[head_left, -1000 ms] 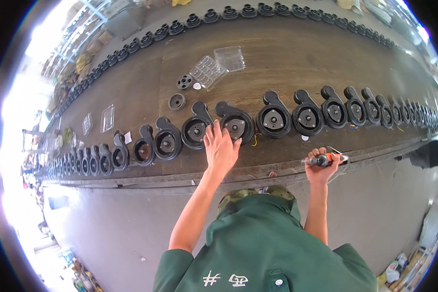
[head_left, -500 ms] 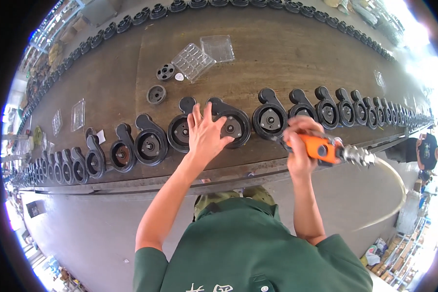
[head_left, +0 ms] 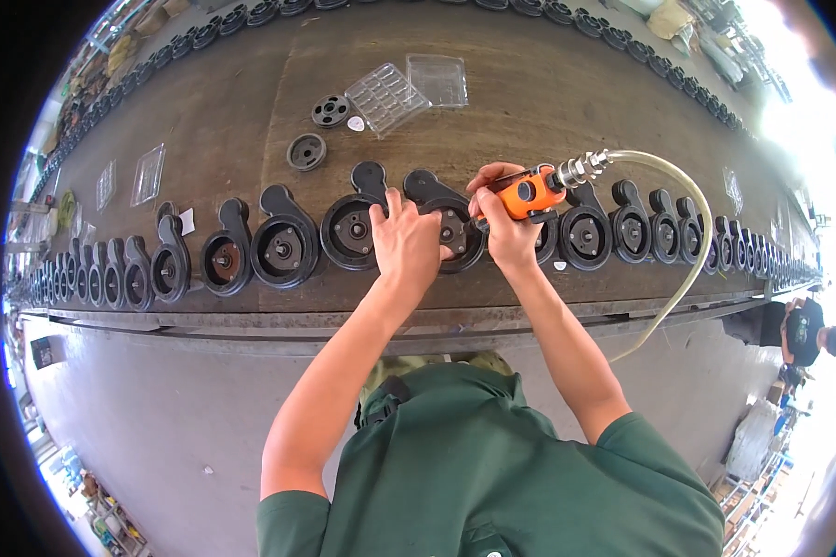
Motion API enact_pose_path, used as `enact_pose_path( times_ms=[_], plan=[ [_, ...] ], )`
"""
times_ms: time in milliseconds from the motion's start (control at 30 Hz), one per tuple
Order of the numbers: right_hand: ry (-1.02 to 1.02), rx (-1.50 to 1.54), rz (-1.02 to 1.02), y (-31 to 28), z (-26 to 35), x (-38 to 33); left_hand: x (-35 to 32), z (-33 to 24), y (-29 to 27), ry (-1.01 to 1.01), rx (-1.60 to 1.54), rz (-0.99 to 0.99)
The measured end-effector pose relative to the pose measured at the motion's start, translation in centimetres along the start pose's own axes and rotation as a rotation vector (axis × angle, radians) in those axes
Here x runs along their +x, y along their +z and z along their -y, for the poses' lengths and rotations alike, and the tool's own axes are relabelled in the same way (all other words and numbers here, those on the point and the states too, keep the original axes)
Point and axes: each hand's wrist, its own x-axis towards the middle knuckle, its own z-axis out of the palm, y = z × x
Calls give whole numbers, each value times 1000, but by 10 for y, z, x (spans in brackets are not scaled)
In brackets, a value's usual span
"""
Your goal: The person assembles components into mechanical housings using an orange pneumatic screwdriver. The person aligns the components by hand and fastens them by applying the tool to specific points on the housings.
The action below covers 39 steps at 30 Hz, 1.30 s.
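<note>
Advise bracing the black housing [head_left: 454, 226] with left grip [head_left: 406, 243], found spread against it, and squaring the orange tool [head_left: 528, 196], clasped in right grip [head_left: 505, 227], to that housing.

Glossy tool [head_left: 528, 195], metal coupling [head_left: 581, 170], matt housings [head_left: 283, 247]

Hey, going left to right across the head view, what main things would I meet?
Brown-centred black round housing, loose grey disc, left hand, right hand gripping orange pneumatic tool, pale hose, co-worker.
</note>
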Motion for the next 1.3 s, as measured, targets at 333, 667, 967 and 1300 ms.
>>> enact_pose_path(
  times_ms=[333, 667, 967, 1300],
  plan=[
    [49, 52, 40, -2, -3, 4, 0, 2, 5, 21, 4, -4],
    [17, 54, 70, 2, -8, 14, 2, -1, 6, 3, 39, 38],
    [-58, 21, 38, 11, -11, 25, 1, 1, 12, -4, 4, -44],
    [-44, 12, 37, 4, -18, 29, 3, 0, 11, -13, 13, 20]
  ],
)
